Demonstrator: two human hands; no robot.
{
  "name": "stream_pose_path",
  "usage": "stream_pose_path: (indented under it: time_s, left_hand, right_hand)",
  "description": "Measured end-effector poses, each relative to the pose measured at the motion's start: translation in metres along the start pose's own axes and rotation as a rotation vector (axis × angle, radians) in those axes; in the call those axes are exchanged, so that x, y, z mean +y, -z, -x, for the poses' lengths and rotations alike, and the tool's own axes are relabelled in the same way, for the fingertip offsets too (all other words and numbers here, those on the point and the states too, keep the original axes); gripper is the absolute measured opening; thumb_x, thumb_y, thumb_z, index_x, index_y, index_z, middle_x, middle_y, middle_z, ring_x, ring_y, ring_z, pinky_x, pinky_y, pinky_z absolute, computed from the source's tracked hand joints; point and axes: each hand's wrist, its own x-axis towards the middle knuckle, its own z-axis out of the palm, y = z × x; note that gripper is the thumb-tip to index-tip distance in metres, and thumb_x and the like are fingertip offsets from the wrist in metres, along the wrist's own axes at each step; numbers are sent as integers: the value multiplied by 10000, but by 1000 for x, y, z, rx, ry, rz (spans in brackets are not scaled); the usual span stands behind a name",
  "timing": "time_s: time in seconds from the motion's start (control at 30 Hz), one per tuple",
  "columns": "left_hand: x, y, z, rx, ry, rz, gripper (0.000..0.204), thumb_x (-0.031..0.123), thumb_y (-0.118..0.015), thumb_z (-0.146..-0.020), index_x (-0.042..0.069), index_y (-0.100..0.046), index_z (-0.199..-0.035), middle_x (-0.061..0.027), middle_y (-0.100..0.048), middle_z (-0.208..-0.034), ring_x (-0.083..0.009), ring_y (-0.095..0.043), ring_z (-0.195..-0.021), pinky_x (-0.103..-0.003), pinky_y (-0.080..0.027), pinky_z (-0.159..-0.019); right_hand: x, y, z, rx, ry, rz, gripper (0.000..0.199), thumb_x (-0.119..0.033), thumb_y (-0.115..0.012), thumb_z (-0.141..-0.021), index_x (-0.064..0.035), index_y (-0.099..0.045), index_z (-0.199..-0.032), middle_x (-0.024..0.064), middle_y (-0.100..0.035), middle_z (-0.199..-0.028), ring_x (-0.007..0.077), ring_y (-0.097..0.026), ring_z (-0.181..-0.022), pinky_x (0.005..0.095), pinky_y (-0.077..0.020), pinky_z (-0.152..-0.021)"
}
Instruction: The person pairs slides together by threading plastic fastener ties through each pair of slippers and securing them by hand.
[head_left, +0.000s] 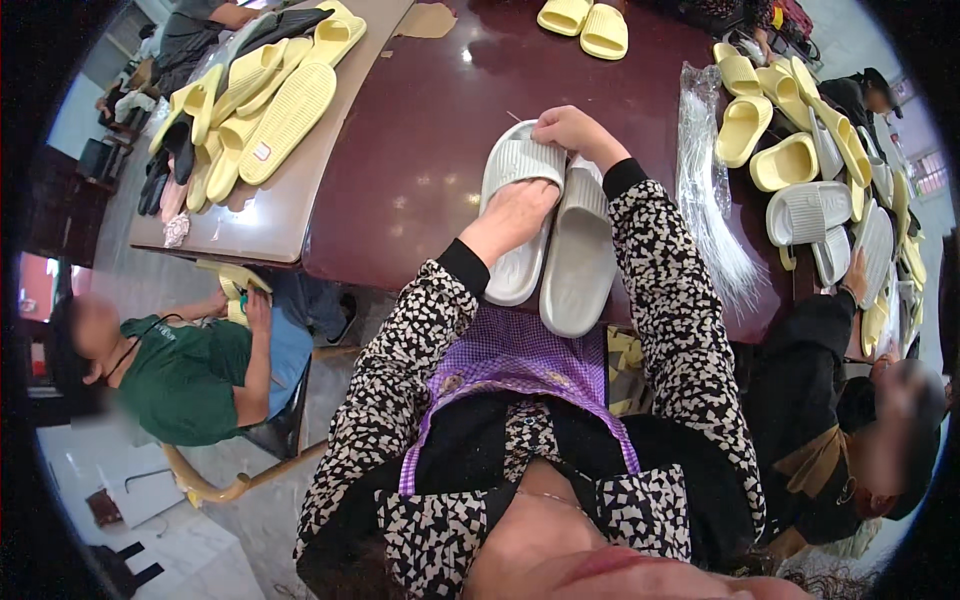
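Head view: two pale grey ribbed foam slides side by side, soles up, on dark red-brown polished tabletop, heels over near edge. Left hand flat on left slide's middle, fingers spread, pressing rather than clasping. Right hand at toe ends, fingertips pinching rim of left slide; thin pale thread or tie beside it, too fine to tell.

Further off: two pale yellow foam slides at far edge. Heap of pale yellow slides, about six, with black ones on grey-brown side table at left. Clear plastic bag bundle just right of right forearm. Beyond it, mixed yellow and grey slides, too many to count. Seated person in green top lower left; another person in dark sleeve at right.
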Motion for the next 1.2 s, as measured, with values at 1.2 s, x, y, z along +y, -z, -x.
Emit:
stream_pose_path:
  time_s: [1.2]
  left_hand:
    - [-35, 30, -35, 250, 477, 1079, 182, 51, -588, -854, -14, -637, -1017, -105, -676, -942, -131, -634, -803, -276, -506, -704]
  right_hand:
    - [-19, -29, 63, 260, 430, -521, 97, -75, -610, -873, 10, -651, -893, 31, -655, -797, 87, -598, -696, 225, -498, -649]
